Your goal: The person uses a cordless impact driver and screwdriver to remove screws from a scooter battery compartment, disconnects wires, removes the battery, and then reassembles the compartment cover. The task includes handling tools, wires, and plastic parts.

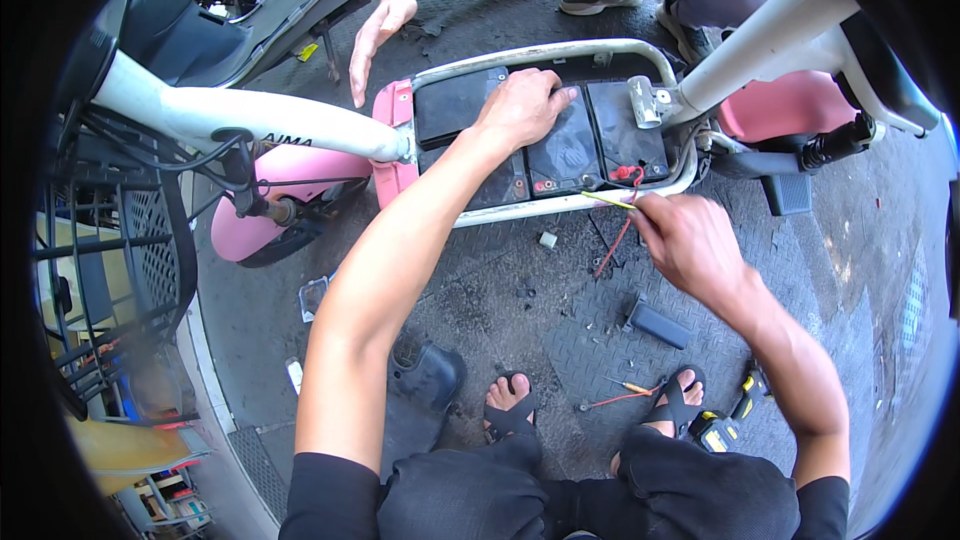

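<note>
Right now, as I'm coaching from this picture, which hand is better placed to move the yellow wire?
Probably the right hand: it seems to pinch the yellow wire, while the left hand rests on the black batteries.

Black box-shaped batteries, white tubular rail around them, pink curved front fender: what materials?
Black box-shaped batteries: matte plastic cases, it seems; dull, dusty, moulded-looking faces.
White tubular rail: probably painted metal; slim bent tube with scuffed, dirty white coating.
Pink curved front fender: smooth, lightly glossy, likely plastic from its continuous curve, but painted metal can't be ruled out.
</note>
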A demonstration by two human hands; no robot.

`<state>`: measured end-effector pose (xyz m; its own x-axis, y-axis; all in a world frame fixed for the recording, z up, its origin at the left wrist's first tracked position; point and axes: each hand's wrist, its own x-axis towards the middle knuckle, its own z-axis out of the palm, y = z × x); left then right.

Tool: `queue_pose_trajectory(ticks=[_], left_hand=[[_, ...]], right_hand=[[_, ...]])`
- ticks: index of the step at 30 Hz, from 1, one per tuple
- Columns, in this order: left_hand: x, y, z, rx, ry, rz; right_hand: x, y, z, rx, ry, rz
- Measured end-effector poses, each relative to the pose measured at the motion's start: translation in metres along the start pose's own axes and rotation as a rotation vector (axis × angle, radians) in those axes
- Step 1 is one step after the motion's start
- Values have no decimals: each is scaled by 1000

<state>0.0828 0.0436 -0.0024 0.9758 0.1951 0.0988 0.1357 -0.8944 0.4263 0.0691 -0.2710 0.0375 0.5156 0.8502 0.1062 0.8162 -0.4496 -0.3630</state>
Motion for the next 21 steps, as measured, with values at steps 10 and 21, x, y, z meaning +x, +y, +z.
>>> queue_pose_trajectory(ticks=[10, 21], left_hand=[[10, -2, -1, 104, -107, -35], [22, 0, 3, 111, -142, -58]], right_hand=[[89, -29, -11, -251, -393, 6], [41, -35, 24, -125, -107, 166]])
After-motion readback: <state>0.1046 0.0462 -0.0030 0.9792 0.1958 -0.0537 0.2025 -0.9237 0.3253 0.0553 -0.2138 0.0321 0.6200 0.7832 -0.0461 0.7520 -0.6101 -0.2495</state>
